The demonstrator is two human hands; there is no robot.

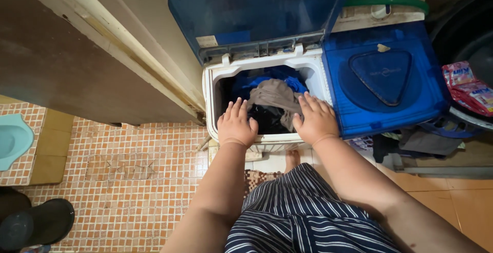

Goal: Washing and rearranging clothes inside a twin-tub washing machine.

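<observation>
Here, two hands rest palm-down on the near rim of one washer tub (210, 91), fingers spread and pointing away from the body toward the laundry. The left hand (236, 124) sits at the tub's near-left edge; the right hand (316, 120) lies well apart from it at the near-right edge, its fingertips touching a grey-brown cloth (275, 95). Neither hand is closed on anything; both lie flat and open. Both forearms run straight from the body up to the tub, nearly parallel.

Between and just beyond the hands the tub holds three visible garments: the grey-brown cloth on top, a blue cloth (257, 80) behind it, and a dark cloth (267, 119) beneath. The tub's opening is longer from side to side.

One blue lid (257, 6) stands raised beyond the hands. To the right of the right hand lies a second blue lid (385, 76), shut flat. Further right lie detergent packets (468, 87).
</observation>
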